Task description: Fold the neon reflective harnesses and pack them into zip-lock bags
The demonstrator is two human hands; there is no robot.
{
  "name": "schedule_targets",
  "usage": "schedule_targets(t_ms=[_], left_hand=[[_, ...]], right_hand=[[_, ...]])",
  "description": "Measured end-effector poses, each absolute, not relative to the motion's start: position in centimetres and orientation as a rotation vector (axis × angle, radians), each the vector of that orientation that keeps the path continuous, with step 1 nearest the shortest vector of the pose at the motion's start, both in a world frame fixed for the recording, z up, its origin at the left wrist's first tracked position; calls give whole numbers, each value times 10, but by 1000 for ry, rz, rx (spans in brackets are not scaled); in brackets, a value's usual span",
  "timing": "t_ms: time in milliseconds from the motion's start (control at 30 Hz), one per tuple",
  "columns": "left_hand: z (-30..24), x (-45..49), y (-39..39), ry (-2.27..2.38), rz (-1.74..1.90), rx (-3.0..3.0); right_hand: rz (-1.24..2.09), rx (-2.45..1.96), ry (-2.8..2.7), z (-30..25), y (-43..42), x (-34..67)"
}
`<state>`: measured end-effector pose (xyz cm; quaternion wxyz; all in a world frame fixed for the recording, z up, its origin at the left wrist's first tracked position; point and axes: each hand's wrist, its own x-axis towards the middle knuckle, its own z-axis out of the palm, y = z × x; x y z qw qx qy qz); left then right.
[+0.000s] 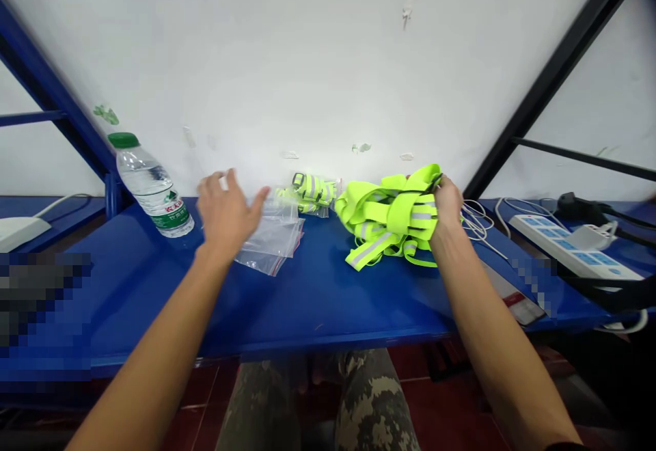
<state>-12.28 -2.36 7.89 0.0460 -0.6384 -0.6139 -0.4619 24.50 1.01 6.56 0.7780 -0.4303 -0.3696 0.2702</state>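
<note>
My right hand [447, 201] grips the right end of a tangled bundle of neon-yellow reflective straps [400, 215] with grey stripes. Part of the bundle hangs down onto the blue table. At the left, my left hand [228, 212] is open with its fingers spread, over the left side of some clear zip bags [269, 242]. Nothing shows in its grasp; whether it touches the bags I cannot tell. Behind the bags, against the wall, lies a folded set of neon-yellow straps [313, 191] with a black buckle, seemingly in a clear bag.
A water bottle [154, 188] with a green cap stands at the left of the blue table [318, 307]. On the right lie a white power strip [579, 246], white cables [476, 222] and a black plug [574, 205]. The white wall [318, 61] bounds the back.
</note>
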Motion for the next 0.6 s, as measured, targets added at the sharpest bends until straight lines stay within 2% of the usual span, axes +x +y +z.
schedule_targets(t_ms=[67,133,200,267,367,433,533,600], left_hand=[[77,-76,-28,-1554,-1462,-2309],[72,-34,-26,-1318,-1329,-2835],[62,-7,-18,-1281,-1206,-3134],[52,1,-8,-1370,-1250,-3257],[42,-3,1,-1355,-1516,-3376],[40,-5,2,-1340,-1701,-3338],[40,1,0,-1364,-1903,-3220],[39,6,-1,-1444,-2077,-3163]], right_hand=[[686,-818,-728,73,10,218],[744,-759,-797,83,10,203],[716,-783,-821,90,11,205],[590,-897,-797,94,8,220],[235,-1098,-922,96,-13,235],[-25,-1095,-1183,96,-37,225],[-9,-1031,-1840,96,-66,192],[-120,-1054,-2120,92,-71,177]])
